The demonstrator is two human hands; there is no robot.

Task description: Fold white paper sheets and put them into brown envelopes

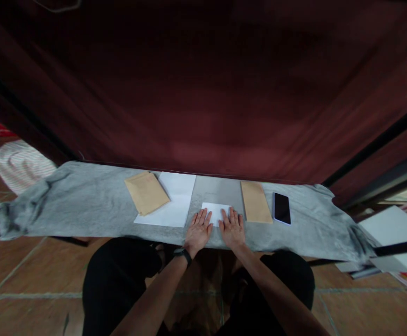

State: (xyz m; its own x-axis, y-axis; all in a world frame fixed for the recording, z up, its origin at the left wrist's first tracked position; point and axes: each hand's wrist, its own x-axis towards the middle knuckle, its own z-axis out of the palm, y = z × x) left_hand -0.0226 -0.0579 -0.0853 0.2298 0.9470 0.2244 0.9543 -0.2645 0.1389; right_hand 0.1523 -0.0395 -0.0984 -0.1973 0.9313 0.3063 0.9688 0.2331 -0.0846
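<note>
A small white sheet of paper (216, 211), perhaps folded, lies on the grey cloth (94, 200) in front of me. My left hand (199, 229) rests flat on its left side, fingers stretched out and slightly spread. On the right side my right hand (233, 227) lies flat too, fingers pointing away from me. Both palms face down, and they cover the near corners of the paper. Left of my hands is a larger white sheet (178, 200), partly under brown envelopes (146, 192). Another brown envelope (256, 201) lies just right of my right hand.
A phone (282, 208) with a dark screen lies right of the single envelope. Behind the narrow cloth-covered surface rises a dark red panel (203, 116). Striped fabric (23, 165) hangs at the left, and a pale board (396, 228) is at the right. My knees are below the front edge.
</note>
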